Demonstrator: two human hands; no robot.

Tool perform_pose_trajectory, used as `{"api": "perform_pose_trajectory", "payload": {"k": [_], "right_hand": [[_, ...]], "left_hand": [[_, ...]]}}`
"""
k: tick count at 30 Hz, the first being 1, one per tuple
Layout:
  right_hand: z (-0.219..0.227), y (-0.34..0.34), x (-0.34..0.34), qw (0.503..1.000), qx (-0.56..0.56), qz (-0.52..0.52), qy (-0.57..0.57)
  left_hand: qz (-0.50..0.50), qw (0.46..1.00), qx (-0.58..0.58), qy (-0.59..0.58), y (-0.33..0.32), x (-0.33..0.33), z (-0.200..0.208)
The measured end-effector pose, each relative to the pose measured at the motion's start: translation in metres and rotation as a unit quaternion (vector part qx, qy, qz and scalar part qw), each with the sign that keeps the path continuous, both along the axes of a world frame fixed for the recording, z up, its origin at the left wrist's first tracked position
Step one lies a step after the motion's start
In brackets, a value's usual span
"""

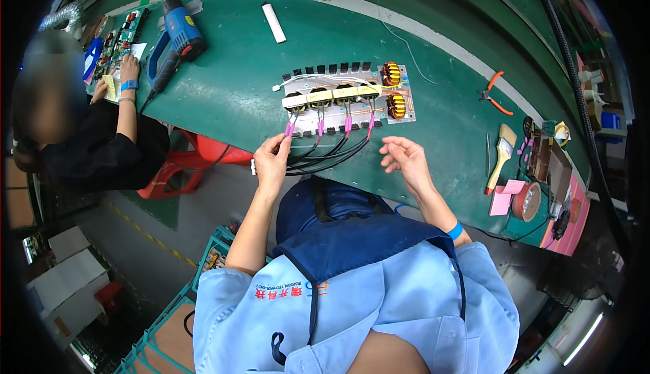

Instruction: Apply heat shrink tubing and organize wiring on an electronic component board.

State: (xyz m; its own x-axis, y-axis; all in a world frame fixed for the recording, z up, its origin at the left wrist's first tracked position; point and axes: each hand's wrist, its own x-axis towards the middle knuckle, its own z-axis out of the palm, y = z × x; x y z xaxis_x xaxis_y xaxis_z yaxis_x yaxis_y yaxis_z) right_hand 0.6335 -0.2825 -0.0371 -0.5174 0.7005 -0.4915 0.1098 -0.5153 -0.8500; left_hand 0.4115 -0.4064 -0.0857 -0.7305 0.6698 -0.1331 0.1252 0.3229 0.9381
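Note:
A circuit board (401, 115) with dark heat sinks, yellow-taped transformers (321, 96) and two yellow-and-black wound coils (396, 106) lies on the green bench. Several black wires (332, 160) with pink sleeves (348, 124) run from its near side toward me. At the leftmost wire, my left hand (272, 164) is closed, thumb and fingers pinched just below its pink sleeve; the exact grip is partly hidden. My right hand (407, 162) hovers off the board's near right corner, fingers loosely curled and apart, with nothing in it. A white cable (325, 77) lies across the board.
A blue heat gun (181, 29) lies at the far left, near a co-worker's hands (128, 71) and other boards. To the right are orange-handled pliers (495, 95), a paintbrush (502, 154), a tape roll (526, 202) and pink slips (502, 201). A white strip (273, 23) lies farther back.

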Motion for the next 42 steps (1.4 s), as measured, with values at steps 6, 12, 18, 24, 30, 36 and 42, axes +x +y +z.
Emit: {"api": "perform_pose_trajectory", "payload": {"k": [6, 12, 18, 24, 30, 36, 42], "right_hand": [[-0.014, -0.002, 0.000, 1.000, -0.014, 0.015, -0.012], [-0.025, -0.010, -0.020, 0.998, -0.044, 0.053, -0.013], [-0.028, -0.011, -0.013, 0.995, -0.030, 0.100, -0.004], [-0.027, -0.012, -0.002, 0.998, -0.021, 0.041, -0.035], [-0.019, -0.015, 0.005, 0.997, -0.013, -0.054, -0.045], [-0.008, -0.021, 0.003, 0.988, 0.016, -0.123, -0.094], [-0.002, -0.031, 0.001, 0.981, 0.072, -0.155, -0.096]], "left_hand": [[0.004, 0.999, -0.027, -0.035, 0.000, 0.002, 0.007], [0.023, 0.956, 0.019, 0.291, -0.005, 0.001, 0.034], [0.079, 0.967, 0.015, 0.243, -0.019, -0.090, 0.056], [0.064, 0.900, -0.223, 0.370, -0.014, -0.224, 0.057], [0.009, 0.845, -0.282, 0.454, 0.044, -0.301, 0.046], [-0.095, 0.856, -0.348, 0.371, 0.080, -0.353, 0.023], [-0.090, 0.864, -0.302, 0.393, 0.073, -0.327, 0.045]]}}
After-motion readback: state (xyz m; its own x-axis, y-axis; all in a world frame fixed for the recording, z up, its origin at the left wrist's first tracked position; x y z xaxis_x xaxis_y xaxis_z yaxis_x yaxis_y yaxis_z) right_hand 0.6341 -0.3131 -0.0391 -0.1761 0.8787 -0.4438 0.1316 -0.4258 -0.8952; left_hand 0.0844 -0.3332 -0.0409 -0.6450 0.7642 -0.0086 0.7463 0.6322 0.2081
